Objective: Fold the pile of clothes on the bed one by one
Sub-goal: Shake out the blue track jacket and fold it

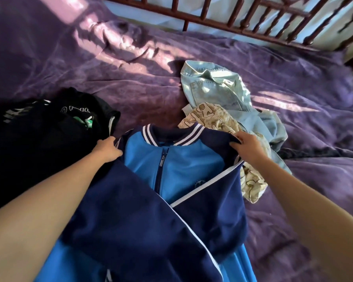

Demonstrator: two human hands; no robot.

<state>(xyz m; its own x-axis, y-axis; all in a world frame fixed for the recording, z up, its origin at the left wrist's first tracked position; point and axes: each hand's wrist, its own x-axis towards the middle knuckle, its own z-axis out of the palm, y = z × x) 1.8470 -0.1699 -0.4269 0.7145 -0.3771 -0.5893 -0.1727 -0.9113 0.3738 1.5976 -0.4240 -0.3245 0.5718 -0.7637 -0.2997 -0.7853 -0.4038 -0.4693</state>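
One blue-and-navy zip-front fabric jacket point(171, 159), sleeves crossed over its front, lies on purple bedspread point(151, 82), left hand point(106, 148) and right hand point(247, 147) each gripping a shoulder; black clothes heap point(39, 135) left of left fingers; one cream printed garment point(216, 117) just past right fingers, one pale denim garment point(222, 88) beyond.

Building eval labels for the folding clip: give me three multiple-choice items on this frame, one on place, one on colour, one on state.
1. Where do the black clothes lie? A) left of the jacket B) right of it C) on the rail
2. Bedspread colour? A) green B) purple C) white
3. Jacket sleeves? A) spread wide B) rolled up C) folded across the front

Key: 1A, the dark heap sits beside the left hand; 2B, purple cloth lies all round; 3C, the navy sleeves cross the chest.
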